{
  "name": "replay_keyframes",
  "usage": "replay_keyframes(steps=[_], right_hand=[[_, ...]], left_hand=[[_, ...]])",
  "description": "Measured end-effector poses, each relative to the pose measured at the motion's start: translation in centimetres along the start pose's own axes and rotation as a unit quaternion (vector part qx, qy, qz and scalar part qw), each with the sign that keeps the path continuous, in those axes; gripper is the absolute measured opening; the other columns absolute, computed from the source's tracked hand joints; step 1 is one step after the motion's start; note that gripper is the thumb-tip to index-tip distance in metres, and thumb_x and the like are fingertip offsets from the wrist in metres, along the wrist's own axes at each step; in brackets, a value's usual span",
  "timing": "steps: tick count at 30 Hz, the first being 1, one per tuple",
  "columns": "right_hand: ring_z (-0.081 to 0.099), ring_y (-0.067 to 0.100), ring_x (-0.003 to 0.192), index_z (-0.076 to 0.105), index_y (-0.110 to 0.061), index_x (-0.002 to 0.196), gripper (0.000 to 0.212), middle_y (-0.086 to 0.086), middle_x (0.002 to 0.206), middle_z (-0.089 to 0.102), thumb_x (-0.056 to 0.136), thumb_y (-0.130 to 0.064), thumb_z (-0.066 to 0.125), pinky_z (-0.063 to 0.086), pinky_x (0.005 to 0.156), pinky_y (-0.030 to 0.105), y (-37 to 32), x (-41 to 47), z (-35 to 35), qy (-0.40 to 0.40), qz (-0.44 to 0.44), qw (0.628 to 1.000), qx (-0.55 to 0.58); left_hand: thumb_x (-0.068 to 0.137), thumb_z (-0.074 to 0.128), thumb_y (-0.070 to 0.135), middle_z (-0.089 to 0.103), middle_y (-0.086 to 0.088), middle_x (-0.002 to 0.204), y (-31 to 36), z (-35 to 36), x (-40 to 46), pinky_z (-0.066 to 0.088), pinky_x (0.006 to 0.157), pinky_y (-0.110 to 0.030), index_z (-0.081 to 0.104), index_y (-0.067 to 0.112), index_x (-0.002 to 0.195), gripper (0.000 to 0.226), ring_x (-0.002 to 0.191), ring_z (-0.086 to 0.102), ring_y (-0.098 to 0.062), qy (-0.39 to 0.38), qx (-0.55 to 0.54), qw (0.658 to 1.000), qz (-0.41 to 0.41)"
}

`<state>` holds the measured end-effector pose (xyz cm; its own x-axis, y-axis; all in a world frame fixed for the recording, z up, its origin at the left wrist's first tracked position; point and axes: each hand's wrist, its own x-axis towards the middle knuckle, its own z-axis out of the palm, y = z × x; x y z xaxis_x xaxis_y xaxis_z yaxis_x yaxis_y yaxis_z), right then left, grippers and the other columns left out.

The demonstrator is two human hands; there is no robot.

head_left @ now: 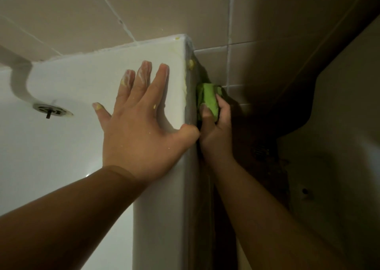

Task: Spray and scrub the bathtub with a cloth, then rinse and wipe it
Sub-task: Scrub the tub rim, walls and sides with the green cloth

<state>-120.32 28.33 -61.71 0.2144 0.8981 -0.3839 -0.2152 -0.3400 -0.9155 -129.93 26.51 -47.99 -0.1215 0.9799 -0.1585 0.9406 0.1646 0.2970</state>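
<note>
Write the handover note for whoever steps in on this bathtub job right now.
Left hand: flat on the bathtub rim, fingers spread, bracing.
Right hand: grip closed on the green cloth, pressed to the tub's outer side by the tiled wall.
Done: cleaner is on; yellowish residue marks the corner edge.
Left: finish scrubbing that edge, rinse, wipe. The drain is open.

the left hand (141, 124) lies flat on the bathtub (162, 208) rim, near its far corner against the tiled wall (144, 13). to its right, over the rim's outer edge, the right hand (216, 130) holds the cloth (207, 100) against the tub's outer side. the drain (50, 110) sits inside the tub, left of both hands.
</note>
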Motion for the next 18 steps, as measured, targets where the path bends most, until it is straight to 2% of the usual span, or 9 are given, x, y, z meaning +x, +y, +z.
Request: replay_keyframes(steps=[1, 3, 5, 7, 9, 10, 12, 14, 18], right_hand=[[0.056, 0.007, 0.115, 0.046, -0.027, 0.151, 0.048, -0.004, 0.137, 0.057, 0.104, -0.031, 0.057, 0.045, 0.099, 0.018, -0.1, 1.1, 0.4, -0.002, 0.017, 1.0, -0.01], [0.059, 0.017, 0.123, 0.047, -0.034, 0.153, 0.056, 0.0, 0.143, 0.059, 0.098, -0.042, 0.057, 0.047, 0.11, 0.035, -1.0, 2.9, 1.3, 0.0, 0.076, 0.997, 0.011], [0.063, 0.022, 0.12, 0.051, -0.041, 0.148, 0.056, -0.001, 0.141, 0.061, 0.092, -0.048, 0.058, 0.051, 0.108, 0.044, -2.0, 3.1, 1.7, -0.001, 0.089, 0.996, 0.024], [0.063, 0.016, 0.121, 0.052, -0.038, 0.147, 0.05, -0.004, 0.139, 0.062, 0.098, -0.042, 0.061, 0.052, 0.106, 0.037, -3.1, 1.5, 1.1, -0.018, 0.051, 0.998, 0.045], [0.063, 0.008, 0.119, 0.053, -0.027, 0.148, 0.044, -0.004, 0.136, 0.064, 0.105, -0.028, 0.06, 0.051, 0.102, 0.024, -2.7, -0.1, 0.3, -0.026, 0.023, 0.998, 0.055], [0.063, 0.007, 0.117, 0.053, -0.023, 0.148, 0.042, -0.003, 0.133, 0.065, 0.106, -0.024, 0.058, 0.051, 0.099, 0.022, -2.3, -0.8, 0.0, -0.02, 0.013, 0.998, 0.053], [0.064, 0.013, 0.115, 0.056, -0.02, 0.146, 0.04, 0.001, 0.13, 0.067, 0.106, -0.025, 0.057, 0.052, 0.1, 0.029, -2.2, -1.1, 0.0, 0.025, 0.051, 0.995, 0.083], [0.065, 0.018, 0.118, 0.056, -0.024, 0.145, 0.042, 0.002, 0.133, 0.066, 0.104, -0.032, 0.059, 0.052, 0.107, 0.042, -3.6, -0.2, 0.4, 0.069, 0.1, 0.981, 0.15], [0.063, 0.017, 0.122, 0.053, -0.029, 0.147, 0.061, -0.001, 0.137, 0.063, 0.089, -0.045, 0.056, 0.05, 0.11, 0.046, -7.5, 1.5, 1.0, 0.085, 0.034, 0.988, 0.127]], left_hand=[[0.062, 0.038, 0.072, -0.003, 0.024, 0.17, 0.0, 0.1, 0.0, -0.005, 0.123, -0.067, 0.008, 0.055, 0.16, 0.104, 0.157, -0.009, -0.005, 0.001, 0.001, 1.0, 0.001], [0.062, 0.039, 0.071, -0.002, 0.023, 0.17, 0.0, 0.1, 0.1, -0.005, 0.123, -0.066, 0.008, 0.053, 0.16, 0.104, 0.158, -0.008, -0.005, 0.005, 0.007, 1.0, 0.004], [0.062, 0.039, 0.07, -0.001, 0.022, 0.171, -0.1, 0.1, 0.3, -0.005, 0.124, -0.064, 0.009, 0.052, 0.161, 0.104, 0.158, -0.007, -0.005, 0.011, 0.009, 1.0, 0.005], [0.062, 0.038, 0.07, 0.0, 0.021, 0.171, -0.1, 0.1, 0.3, -0.006, 0.125, -0.063, 0.011, 0.051, 0.161, 0.104, 0.158, -0.006, -0.005, 0.013, 0.007, 1.0, 0.007], [0.062, 0.038, 0.07, 0.001, 0.021, 0.171, -0.2, 0.0, 0.4, -0.006, 0.125, -0.061, 0.012, 0.05, 0.161, 0.105, 0.158, -0.006, -0.005, 0.015, 0.008, 1.0, 0.011], [0.062, 0.038, 0.071, 0.001, 0.021, 0.171, -0.2, 0.0, 0.4, -0.006, 0.125, -0.061, 0.012, 0.05, 0.161, 0.105, 0.158, -0.006, -0.005, 0.017, 0.008, 1.0, 0.012], [0.062, 0.038, 0.071, 0.001, 0.021, 0.171, -0.3, 0.1, 0.5, -0.006, 0.125, -0.06, 0.013, 0.049, 0.161, 0.105, 0.158, -0.005, -0.005, 0.017, 0.006, 1.0, 0.015], [0.063, 0.038, 0.071, 0.002, 0.02, 0.171, -0.5, 0.1, 0.5, -0.006, 0.125, -0.06, 0.013, 0.049, 0.162, 0.104, 0.158, -0.005, -0.006, 0.019, 0.007, 1.0, 0.019], [0.08, 0.025, 0.063, 0.009, 0.017, 0.171, -1.1, 0.5, 0.5, -0.008, 0.126, -0.056, 0.021, 0.047, 0.161, 0.083, 0.158, 0.0, -0.007, 0.04, -0.025, 0.998, 0.036]])
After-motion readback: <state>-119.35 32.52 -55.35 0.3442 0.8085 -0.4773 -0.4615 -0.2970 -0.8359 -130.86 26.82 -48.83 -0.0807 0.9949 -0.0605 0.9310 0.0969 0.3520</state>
